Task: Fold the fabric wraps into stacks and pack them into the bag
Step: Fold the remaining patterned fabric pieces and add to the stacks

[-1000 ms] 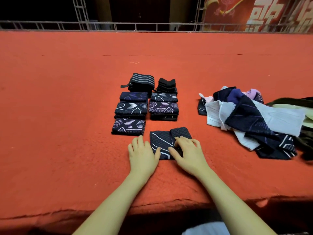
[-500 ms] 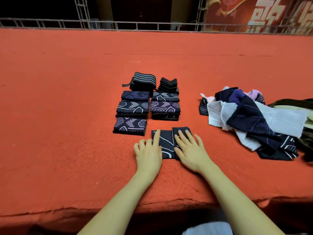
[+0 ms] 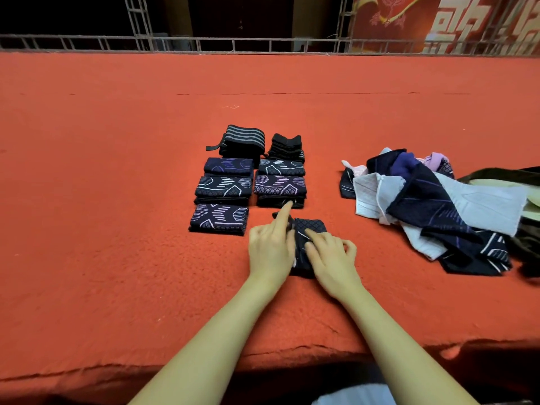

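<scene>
While a broad orange-red felt-covered table [image 3: 117,200] fills most of the head view, a loose heap of unfolded navy, white and lilac fabric wraps [image 3: 432,211] sprawls over its right part, well apart from both hands. Beyond it at the right edge lies a dark olive and cream cloth item [image 3: 523,182], possibly the bag, though I cannot tell. Near the middle stand two columns of folded dark patterned wraps [image 3: 251,176], with a grey-striped black bundle [image 3: 244,140] and a plain black folded stack [image 3: 286,147] at their far ends; the nearest left pile [image 3: 219,219] sits just beside the left hand. Between the hands, on the felt at the foot of the right column, lies the dark navy wrap with a fine diamond pattern [image 3: 309,229], partly folded and mostly covered by them. The left hand [image 3: 270,247] rests along its left edge, forefinger stretched forward toward the right column, other fingers curled under. The right hand [image 3: 328,252] lies on top of it, fingers bent and pressing the fold down; whether the thumb pinches an edge is hidden.
</scene>
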Available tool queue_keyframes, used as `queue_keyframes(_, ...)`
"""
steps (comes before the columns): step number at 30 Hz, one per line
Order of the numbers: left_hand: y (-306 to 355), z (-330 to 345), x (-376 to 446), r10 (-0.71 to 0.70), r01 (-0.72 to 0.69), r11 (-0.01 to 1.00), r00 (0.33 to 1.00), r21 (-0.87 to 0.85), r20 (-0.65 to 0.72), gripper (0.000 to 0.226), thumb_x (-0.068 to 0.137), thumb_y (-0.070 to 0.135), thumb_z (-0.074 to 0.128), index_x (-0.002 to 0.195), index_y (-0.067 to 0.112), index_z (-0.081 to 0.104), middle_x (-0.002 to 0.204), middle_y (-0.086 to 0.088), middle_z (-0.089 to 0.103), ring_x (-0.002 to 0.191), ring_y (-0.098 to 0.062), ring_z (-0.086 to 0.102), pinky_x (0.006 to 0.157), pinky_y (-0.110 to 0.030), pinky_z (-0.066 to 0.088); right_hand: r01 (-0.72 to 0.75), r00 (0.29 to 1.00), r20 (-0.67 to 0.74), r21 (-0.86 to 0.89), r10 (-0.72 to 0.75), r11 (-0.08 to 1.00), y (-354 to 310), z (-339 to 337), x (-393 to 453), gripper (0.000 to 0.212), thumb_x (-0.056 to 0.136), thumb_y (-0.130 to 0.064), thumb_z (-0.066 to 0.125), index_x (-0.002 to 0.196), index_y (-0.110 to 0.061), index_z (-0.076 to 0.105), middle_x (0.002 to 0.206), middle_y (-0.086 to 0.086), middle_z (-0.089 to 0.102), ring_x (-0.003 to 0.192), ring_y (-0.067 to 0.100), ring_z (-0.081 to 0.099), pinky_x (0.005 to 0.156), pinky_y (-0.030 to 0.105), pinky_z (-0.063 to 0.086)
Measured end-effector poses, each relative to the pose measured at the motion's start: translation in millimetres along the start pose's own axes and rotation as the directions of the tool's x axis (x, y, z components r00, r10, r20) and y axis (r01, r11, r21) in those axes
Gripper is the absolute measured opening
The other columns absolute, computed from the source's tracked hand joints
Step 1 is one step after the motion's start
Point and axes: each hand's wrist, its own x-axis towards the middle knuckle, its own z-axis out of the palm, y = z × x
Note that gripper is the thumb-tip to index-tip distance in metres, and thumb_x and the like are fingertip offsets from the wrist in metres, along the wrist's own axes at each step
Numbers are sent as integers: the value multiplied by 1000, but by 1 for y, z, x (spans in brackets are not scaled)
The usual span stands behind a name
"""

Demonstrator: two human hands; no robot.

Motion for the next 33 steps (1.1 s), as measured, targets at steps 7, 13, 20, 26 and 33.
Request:
queue_keyframes(7, 26, 21, 4, -40, 288, 799, 901, -528, 431, 57, 97, 17, 35, 150, 15, 14, 153, -1, 26, 134, -10, 39, 112, -23, 30, -154, 886, -342, 417, 312, 896, 4, -5, -5, 70, 86, -52, 14, 141, -19, 43, 129, 0, 49, 120, 12, 37, 96, 21, 12)
queue_keyframes(13, 7, 25, 8, -22, -2, 999, 815, 40, 579, 70, 96, 33, 49, 152, 16, 11, 160, -1, 10, 146, -19, 13, 116, -35, 12, -124, 853, -442, 342, 276, 931, 5, -4, -8, 51, 87, -45, 35, 124, -21, 60, 117, 0, 53, 107, 10, 40, 89, 22, 14)
queue_keyframes(20, -4, 25, 26, -52, -320, 902, 584, 289, 810, 59, 99, 52, 26, 149, 43, -3, 160, 7, -5, 147, -27, -6, 117, -46, -7, -248, 875, -398, 122, 276, 961, 9, 5, -10, 38, 81, -24, 46, 112, -17, 65, 117, 6, 55, 107, 27, 48, 92, 36, 22)
queue_keyframes(26, -1, 25, 43, -84, -398, 861, 501, 316, 861, 55, 98, 54, 23, 147, 50, -2, 160, 6, -5, 146, -31, -7, 114, -49, -13, -409, 881, -288, -62, 376, 910, 11, 9, -8, 28, 83, -17, 56, 104, -2, 67, 136, 22, 49, 122, 38, 45, 96, 45, 18)
queue_keyframes(33, -4, 17, 36, -67, -401, 857, 534, 323, 843, 53, 99, 55, 20, 148, 48, 2, 160, 6, -4, 146, -29, -6, 112, -50, -13, -335, 917, -282, -166, 281, 927, 12, 15, -6, 27, 73, -24, 63, 81, 2, 66, 124, 28, 57, 116, 43, 54, 94, 44, 22)
